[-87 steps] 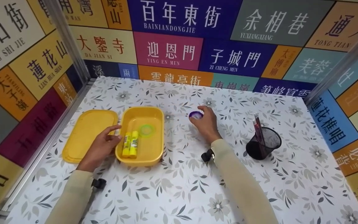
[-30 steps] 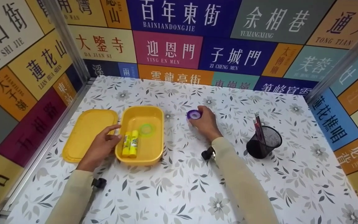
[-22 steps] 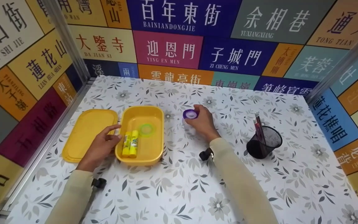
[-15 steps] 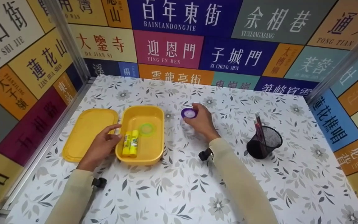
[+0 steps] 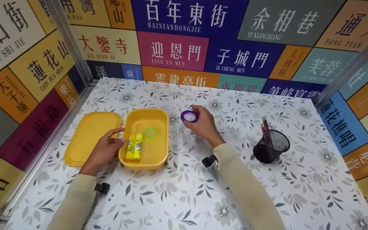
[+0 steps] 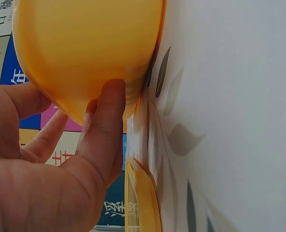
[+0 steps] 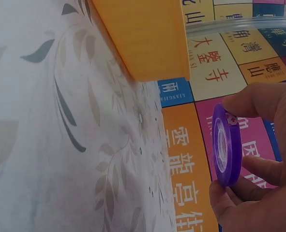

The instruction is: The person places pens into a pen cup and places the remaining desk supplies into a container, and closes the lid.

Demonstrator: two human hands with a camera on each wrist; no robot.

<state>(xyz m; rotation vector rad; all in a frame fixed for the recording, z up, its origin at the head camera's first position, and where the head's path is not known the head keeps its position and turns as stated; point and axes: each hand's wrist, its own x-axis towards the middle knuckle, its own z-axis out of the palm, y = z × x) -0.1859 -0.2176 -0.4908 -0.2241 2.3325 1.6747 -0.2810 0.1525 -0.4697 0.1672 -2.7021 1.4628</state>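
Observation:
My right hand (image 5: 204, 123) pinches a roll of purple tape (image 5: 182, 115) by its edge, to the right of a yellow plastic box (image 5: 165, 140). In the right wrist view the purple roll (image 7: 234, 159) sits between thumb and fingertips, apart from the tabletop. My left hand (image 5: 104, 150) rests against the box's left wall with loosely bent fingers. The left wrist view has its fingertips touching the outside of the yellow box (image 6: 89, 43). Two yellow glue sticks (image 5: 137, 148) lie inside the box at the left, and a green ring-shaped roll (image 5: 151, 139) lies near the middle.
A yellow lid (image 5: 89, 132) lies flat left of the box, partly behind the left hand. Right of the right arm, a black mesh pen cup (image 5: 262, 153) holds several pencils (image 5: 266, 131). Printed wall panels (image 5: 174, 51) surround the flower-patterned table (image 5: 171, 198).
My right hand has moved left with the purple tape roll, closer to the yellow box. The left hand, box and pen cup stay where they were.

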